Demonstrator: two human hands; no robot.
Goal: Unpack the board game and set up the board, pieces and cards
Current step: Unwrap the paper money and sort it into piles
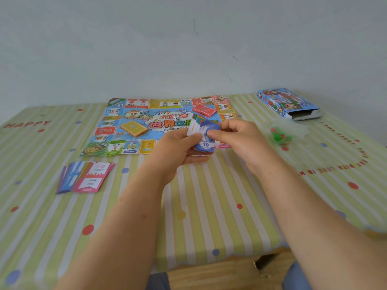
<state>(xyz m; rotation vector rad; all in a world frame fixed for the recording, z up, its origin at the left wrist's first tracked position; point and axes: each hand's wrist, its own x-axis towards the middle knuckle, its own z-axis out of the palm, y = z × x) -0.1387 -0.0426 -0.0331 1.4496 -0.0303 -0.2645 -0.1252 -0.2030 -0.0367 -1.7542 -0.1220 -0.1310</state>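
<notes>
My left grip (178,149) curls round a stack of small paper money notes, a blue "10" note uppermost (205,143), held over the near edge of the colourful paper game board (117,148). My right grip (240,137) pinches the top note between thumb and forefinger. Risks:

- The thin notes, fanned at their far end, may slip out and scatter over the yellow card deck (133,128), red card deck (203,110) and white die (177,117) if my left thumb eases while the right pulls.
- A pull that drags several notes would spoil the count.

Fanned pink and blue cards (88,177) lie left on the striped-cloth worktop (209,195); the clear bag of green pieces (281,136) and open blue box (287,103) lie right.
</notes>
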